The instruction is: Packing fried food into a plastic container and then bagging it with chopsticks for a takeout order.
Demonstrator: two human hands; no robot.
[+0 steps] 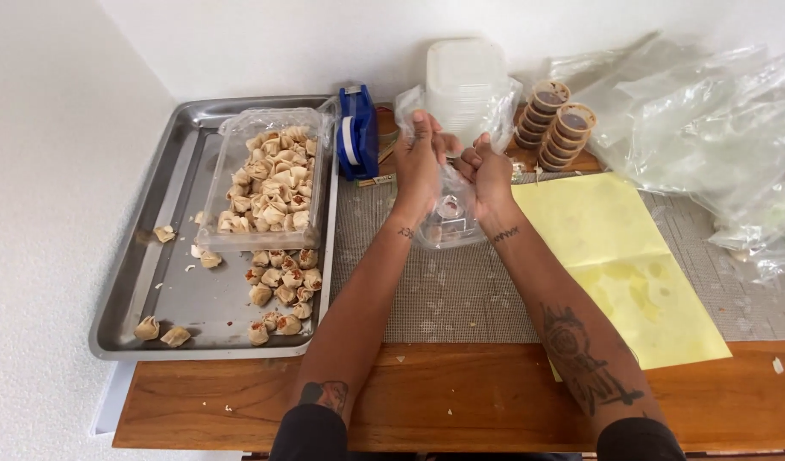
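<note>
- The left hand (420, 158) and the right hand (486, 171) meet above the middle of the table, both fists pinched shut on the gathered neck of a small clear plastic bag (448, 218) holding a few pale filled dumplings.
- The loaded belly of the bag hangs toward 6 o'clock from the two grips, between the wrists and over the grey woven placemat (461, 290); its long axis runs roughly 12 to 6, neck at the top.
- Both hands sit on the neck nearly side by side, the left slightly higher, toward 12 o'clock.
- At 10 o'clock from the hands, just beside the left one, stands a blue tape dispenser (357, 132); the left hand is the nearer to it.
- Further toward 9 o'clock, a clear plastic tub of dumplings (269, 183) rests on a steel tray (136, 282), with loose dumplings around it.
- At 1 o'clock, stacked small sauce cups (556, 124) stand; at 4 o'clock lies a yellow paper sheet (623, 256).
</note>
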